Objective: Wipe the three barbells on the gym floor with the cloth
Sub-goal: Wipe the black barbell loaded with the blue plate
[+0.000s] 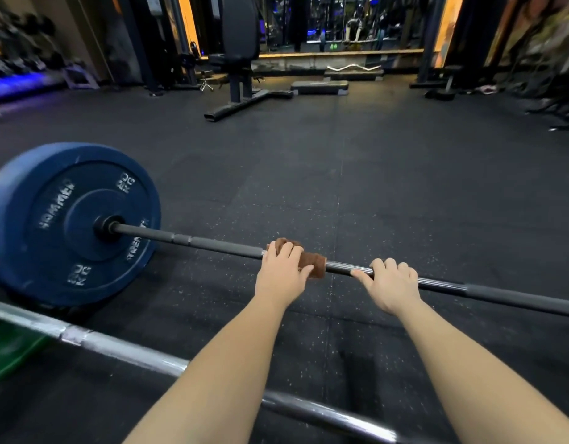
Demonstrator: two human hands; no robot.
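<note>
Blue barbell plate (52,251), HAMMER, 20 KG

Dark speckled rubber floor (373,174) fills the room. A black bench (240,43) stands far centre; blue light (17,84) glows far left.

Dim gym w/ warm glow from tall orange-lit wall panels (187,24), blue strip light (17,84) far left, bkgd blurred, wide-angle bending at edges, faint glare on near chrome steel bar (132,350).
</note>
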